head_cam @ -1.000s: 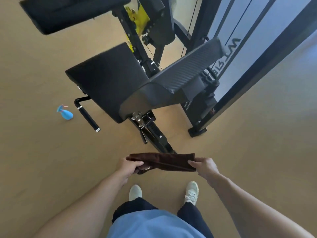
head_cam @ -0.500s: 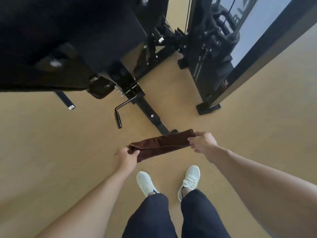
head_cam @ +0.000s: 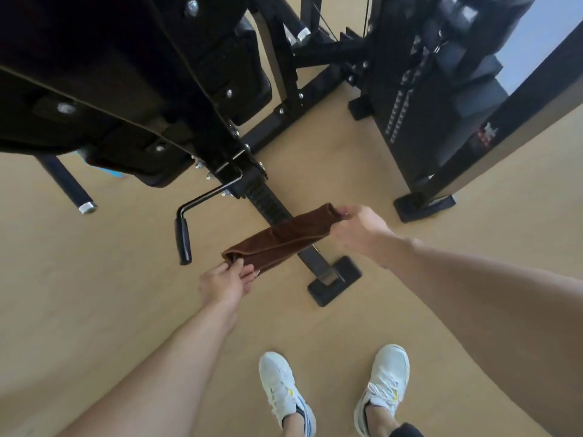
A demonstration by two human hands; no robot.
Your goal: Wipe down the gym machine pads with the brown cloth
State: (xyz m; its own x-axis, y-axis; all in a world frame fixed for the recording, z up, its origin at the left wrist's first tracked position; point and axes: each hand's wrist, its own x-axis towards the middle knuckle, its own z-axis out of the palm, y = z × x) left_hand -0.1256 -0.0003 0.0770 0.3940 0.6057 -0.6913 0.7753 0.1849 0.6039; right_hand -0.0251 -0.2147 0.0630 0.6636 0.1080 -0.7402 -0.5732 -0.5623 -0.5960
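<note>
The brown cloth [head_cam: 279,239], folded into a long strip, is stretched in the air between my two hands. My left hand [head_cam: 225,283] pinches its lower left end. My right hand [head_cam: 358,230] grips its upper right end, which sits higher. The black machine pads [head_cam: 94,83] fill the upper left, seen from underneath with their bolts and brackets showing; the top surfaces are hidden. The cloth hangs below and in front of the pads, apart from them, over the machine's base rail [head_cam: 271,206].
A black adjustment lever [head_cam: 184,238] hangs just left of the cloth. The rail's foot plate [head_cam: 336,283] rests on the tan floor. The weight stack [head_cam: 441,89] and a slanted frame post [head_cam: 492,146] stand at right. A black handle bar [head_cam: 67,184] is at left. My white shoes [head_cam: 334,392] are below.
The view has dropped and moved closer, so the pads now loom overhead. My right hand has risen, tilting the cloth up to the right. Both hands still hold it.
</note>
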